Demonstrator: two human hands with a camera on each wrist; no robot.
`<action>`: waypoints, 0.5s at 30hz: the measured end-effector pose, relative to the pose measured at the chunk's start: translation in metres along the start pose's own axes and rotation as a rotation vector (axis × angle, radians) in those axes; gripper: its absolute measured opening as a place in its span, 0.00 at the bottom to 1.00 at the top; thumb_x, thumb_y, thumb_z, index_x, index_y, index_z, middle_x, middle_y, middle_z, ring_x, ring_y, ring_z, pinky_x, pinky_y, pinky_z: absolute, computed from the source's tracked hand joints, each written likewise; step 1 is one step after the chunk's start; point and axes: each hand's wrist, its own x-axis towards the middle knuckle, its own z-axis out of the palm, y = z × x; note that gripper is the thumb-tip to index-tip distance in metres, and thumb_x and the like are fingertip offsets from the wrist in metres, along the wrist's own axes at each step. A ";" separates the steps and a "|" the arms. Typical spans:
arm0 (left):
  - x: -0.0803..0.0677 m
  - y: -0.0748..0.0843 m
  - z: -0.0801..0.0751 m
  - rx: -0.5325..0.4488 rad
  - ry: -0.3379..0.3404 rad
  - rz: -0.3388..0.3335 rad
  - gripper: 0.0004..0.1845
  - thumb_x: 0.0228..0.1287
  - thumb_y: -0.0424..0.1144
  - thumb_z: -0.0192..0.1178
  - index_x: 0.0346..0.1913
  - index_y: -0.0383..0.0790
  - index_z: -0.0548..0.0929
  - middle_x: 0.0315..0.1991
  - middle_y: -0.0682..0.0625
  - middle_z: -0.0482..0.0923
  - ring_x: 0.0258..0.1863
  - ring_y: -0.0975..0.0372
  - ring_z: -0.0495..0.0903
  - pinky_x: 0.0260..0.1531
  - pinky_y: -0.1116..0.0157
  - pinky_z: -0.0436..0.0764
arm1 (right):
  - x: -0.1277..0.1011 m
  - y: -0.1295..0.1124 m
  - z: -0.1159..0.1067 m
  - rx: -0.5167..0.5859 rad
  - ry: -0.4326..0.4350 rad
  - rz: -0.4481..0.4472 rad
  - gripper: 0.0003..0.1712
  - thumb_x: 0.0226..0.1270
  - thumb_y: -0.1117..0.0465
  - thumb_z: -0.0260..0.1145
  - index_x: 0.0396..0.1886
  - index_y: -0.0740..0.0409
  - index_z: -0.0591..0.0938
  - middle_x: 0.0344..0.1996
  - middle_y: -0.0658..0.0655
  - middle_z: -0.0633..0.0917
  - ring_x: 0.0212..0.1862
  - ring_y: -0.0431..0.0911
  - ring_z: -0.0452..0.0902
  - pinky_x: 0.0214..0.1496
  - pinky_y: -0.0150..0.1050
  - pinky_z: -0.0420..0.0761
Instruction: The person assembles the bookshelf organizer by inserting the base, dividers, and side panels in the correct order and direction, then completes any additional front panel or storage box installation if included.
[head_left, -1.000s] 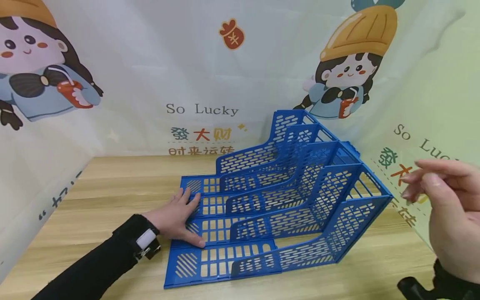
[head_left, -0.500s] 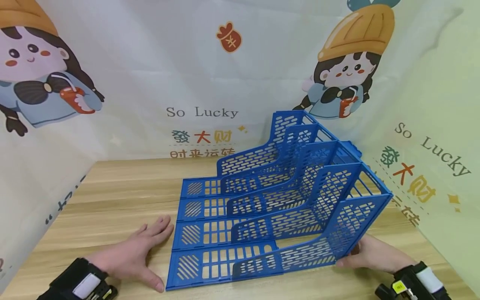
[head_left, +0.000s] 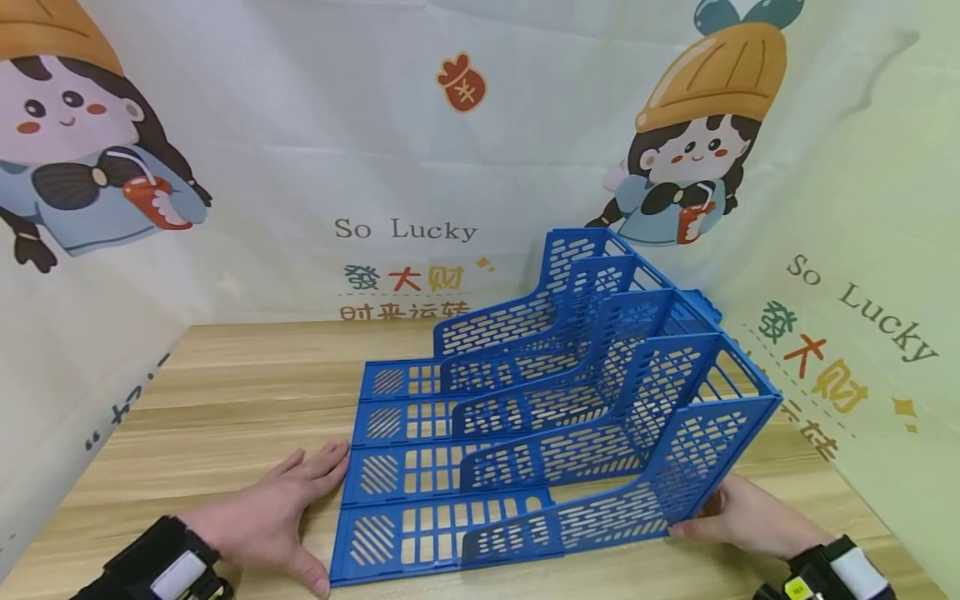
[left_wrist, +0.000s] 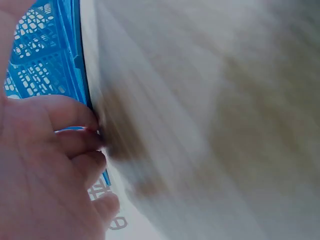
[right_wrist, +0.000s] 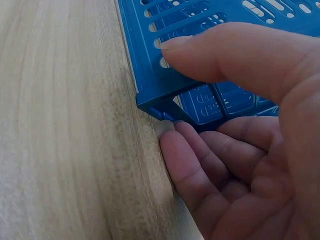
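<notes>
A blue plastic file rack (head_left: pixel 532 412) with several upright lattice dividers stands on the wooden table, its tall back towards the right and its flat base panels reaching left. My left hand (head_left: pixel 270 510) lies with spread fingers beside the base's left edge; fingertips and thumb touch that edge. The left wrist view shows those fingers (left_wrist: pixel 75 112) against the blue border. At the near right bottom corner, my right hand (head_left: pixel 750 517) grips the rack. In the right wrist view its thumb (right_wrist: pixel 220 52) lies on the near side panel, with the other fingers bent at the back's lower edge.
The wooden table (head_left: pixel 232 392) extends left of the rack. A printed white cloth (head_left: pixel 300 167) hangs behind and along both sides, near the rack's back right corner.
My left hand has come off the base panels and back to the rack's left edge. My right hand came down from the air at right and took hold of the rack's near corner.
</notes>
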 end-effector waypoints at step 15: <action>0.005 0.001 0.001 0.069 0.037 0.031 0.81 0.35 0.80 0.80 0.83 0.25 0.63 0.89 0.34 0.52 0.87 0.37 0.58 0.88 0.42 0.33 | 0.008 -0.006 0.000 -0.003 -0.002 -0.010 0.44 0.68 0.68 0.78 0.77 0.74 0.67 0.65 0.78 0.84 0.59 0.30 0.85 0.61 0.28 0.83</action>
